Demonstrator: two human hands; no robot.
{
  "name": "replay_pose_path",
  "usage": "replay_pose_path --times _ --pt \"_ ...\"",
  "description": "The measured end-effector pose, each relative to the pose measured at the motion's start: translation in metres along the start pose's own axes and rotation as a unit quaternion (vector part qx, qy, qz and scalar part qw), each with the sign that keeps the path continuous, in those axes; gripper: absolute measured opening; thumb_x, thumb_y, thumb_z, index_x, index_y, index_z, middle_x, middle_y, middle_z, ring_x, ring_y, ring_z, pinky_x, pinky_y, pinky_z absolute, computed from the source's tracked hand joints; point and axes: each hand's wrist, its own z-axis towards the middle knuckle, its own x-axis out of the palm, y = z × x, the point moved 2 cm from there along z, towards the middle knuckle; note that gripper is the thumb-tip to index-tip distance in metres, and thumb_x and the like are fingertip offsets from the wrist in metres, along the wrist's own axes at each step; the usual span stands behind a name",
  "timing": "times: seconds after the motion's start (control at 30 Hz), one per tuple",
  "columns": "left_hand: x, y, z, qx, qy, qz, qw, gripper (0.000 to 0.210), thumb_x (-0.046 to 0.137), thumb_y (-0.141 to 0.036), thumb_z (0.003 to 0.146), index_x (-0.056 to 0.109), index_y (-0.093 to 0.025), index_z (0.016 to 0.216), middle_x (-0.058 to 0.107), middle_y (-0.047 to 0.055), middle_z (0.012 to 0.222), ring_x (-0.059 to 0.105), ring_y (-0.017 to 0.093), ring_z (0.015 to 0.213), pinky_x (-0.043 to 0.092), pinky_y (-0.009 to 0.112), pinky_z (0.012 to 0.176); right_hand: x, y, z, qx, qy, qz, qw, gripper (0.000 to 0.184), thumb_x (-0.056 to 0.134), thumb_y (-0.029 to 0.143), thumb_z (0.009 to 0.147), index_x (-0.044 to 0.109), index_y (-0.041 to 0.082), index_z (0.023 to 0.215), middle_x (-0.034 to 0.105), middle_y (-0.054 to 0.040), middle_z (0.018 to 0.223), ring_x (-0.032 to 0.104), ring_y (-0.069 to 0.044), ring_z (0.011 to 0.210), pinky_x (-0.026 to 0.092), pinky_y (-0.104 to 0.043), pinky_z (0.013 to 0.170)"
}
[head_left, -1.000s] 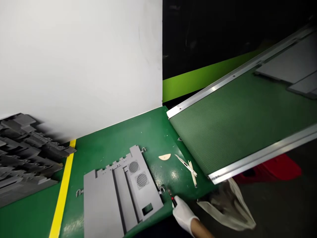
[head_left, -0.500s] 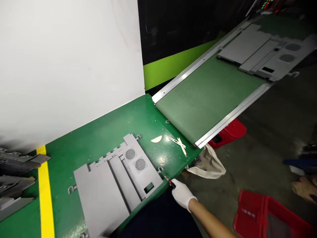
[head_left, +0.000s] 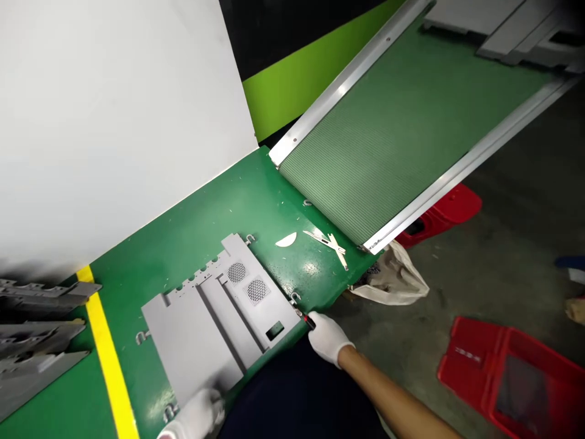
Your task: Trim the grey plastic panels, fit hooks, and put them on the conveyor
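My right hand (head_left: 326,338), in a white glove, is closed around the red-and-black handle of a small hand tool (head_left: 309,321). The tool's metal tip meets the right corner of a grey plastic panel (head_left: 183,341), beside a metal hook (head_left: 295,298). Flat on the green table, the panel shows two round grilles and a rectangular cutout. At its near left corner is my gloved left hand (head_left: 198,414), slightly blurred with fingers curled in. Whether it grips the panel's edge is unclear. A slim knife-like tool (head_left: 320,238) lies crossed with a pale strip (head_left: 338,251) farther back.
A sloping green conveyor (head_left: 402,134) bears another grey panel (head_left: 475,15). Grey parts (head_left: 41,341) are stacked left of the yellow stripe (head_left: 107,360). An open bag (head_left: 402,280) hangs under the table edge. Red bins (head_left: 470,347) stand on the floor.
My left hand has come into view at the panel's near left corner. My right hand keeps the tool at the right corner. The view has shifted, moving the conveyor up and right.
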Motion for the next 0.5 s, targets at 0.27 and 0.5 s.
replay_pose_path --times 0.27,0.5 --pt "-0.063 -0.127 0.008 0.144 -0.089 0.054 0.984 0.027 0.040 -0.033 0.093 0.055 -0.019 0.075 0.060 0.003 0.075 0.054 0.017 0.071 0.042 0.030 0.071 -0.003 0.008 0.014 -0.005 -0.004 -0.064 0.998 0.019 0.050 0.021 0.082 0.063 0.022 0.096 0.075 -0.0122 0.101 0.070 -0.028 0.088 0.037 -0.036 0.069" --pt "-0.076 -0.268 0.031 0.388 -0.172 0.140 0.894 0.050 0.030 -0.038 0.105 0.069 -0.006 0.112 0.070 0.014 0.115 0.060 0.019 0.102 0.041 0.033 0.096 -0.012 0.016 0.009 0.015 0.005 -0.045 0.999 0.038 0.049 0.052 0.092 0.067 0.018 0.095 0.078 -0.0181 0.097 0.074 -0.034 0.094 0.045 -0.039 0.074"
